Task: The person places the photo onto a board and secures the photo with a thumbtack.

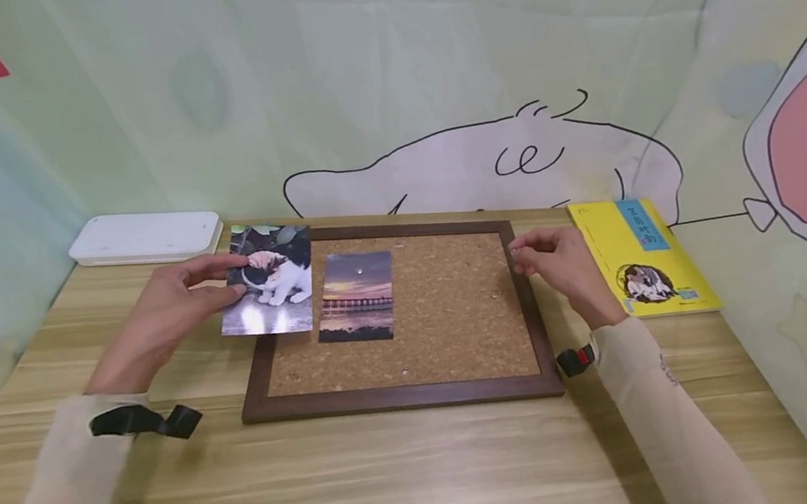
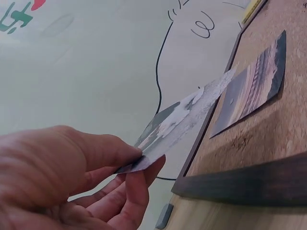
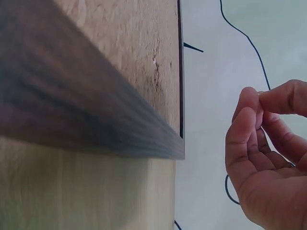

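My left hand (image 1: 178, 301) pinches a cat photo (image 1: 279, 288) by its left edge, thumb on the front. The photo is held over the left side of a cork board (image 1: 456, 313) with a dark wooden frame. On the cork, just right of it, a sunset photo (image 1: 356, 296) is fixed near its top by a small pin (image 1: 359, 272). At the board's right edge, my right hand (image 1: 560, 266) pinches a tiny clear pushpin (image 3: 260, 93) between thumb and index finger, mostly hidden by the fingertips.
Several small clear pins, one of them a lower pin (image 1: 404, 368), stick in the cork. A white case (image 1: 146, 236) lies at the back left of the wooden table (image 1: 415, 469). The yellow book (image 1: 642, 256) lies right of the board. A printed cloth backdrop (image 1: 382, 78) rises behind.
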{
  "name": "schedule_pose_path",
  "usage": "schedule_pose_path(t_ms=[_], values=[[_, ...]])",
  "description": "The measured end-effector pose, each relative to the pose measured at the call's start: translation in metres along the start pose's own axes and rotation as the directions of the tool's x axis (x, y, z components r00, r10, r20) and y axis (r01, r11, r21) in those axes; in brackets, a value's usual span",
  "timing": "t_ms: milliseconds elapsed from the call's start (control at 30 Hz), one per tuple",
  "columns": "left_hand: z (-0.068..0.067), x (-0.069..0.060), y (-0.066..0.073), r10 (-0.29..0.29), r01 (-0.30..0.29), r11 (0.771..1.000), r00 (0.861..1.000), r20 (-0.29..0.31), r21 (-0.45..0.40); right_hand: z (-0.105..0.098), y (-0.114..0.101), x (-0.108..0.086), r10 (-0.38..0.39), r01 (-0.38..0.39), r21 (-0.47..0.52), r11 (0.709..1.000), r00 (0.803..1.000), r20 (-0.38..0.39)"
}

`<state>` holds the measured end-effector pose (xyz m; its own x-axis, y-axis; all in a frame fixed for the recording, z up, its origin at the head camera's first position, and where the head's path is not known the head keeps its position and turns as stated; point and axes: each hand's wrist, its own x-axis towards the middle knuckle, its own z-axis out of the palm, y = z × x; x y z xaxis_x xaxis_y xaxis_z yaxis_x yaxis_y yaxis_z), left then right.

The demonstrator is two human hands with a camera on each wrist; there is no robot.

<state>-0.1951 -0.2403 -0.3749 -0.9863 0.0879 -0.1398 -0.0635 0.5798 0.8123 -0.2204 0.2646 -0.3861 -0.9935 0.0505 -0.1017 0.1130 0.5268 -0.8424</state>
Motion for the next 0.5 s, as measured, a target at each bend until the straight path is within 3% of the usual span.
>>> schedule_pose_path(t_ms=[233,500], values=[[0.020,0.011,0.020,0.018,-0.017,0.999,0.999,0.035,-0.034,0.006,-0.007,-0.002,0.049,-0.048,0.027,0.998,0.999,-0.021],[0.040,0.016,0.035,0.019,-0.015,0.997,0.999,0.050,-0.077,0.016,-0.009,0.002,-0.016,0.016,0.097,0.995,1.000,-0.005]])
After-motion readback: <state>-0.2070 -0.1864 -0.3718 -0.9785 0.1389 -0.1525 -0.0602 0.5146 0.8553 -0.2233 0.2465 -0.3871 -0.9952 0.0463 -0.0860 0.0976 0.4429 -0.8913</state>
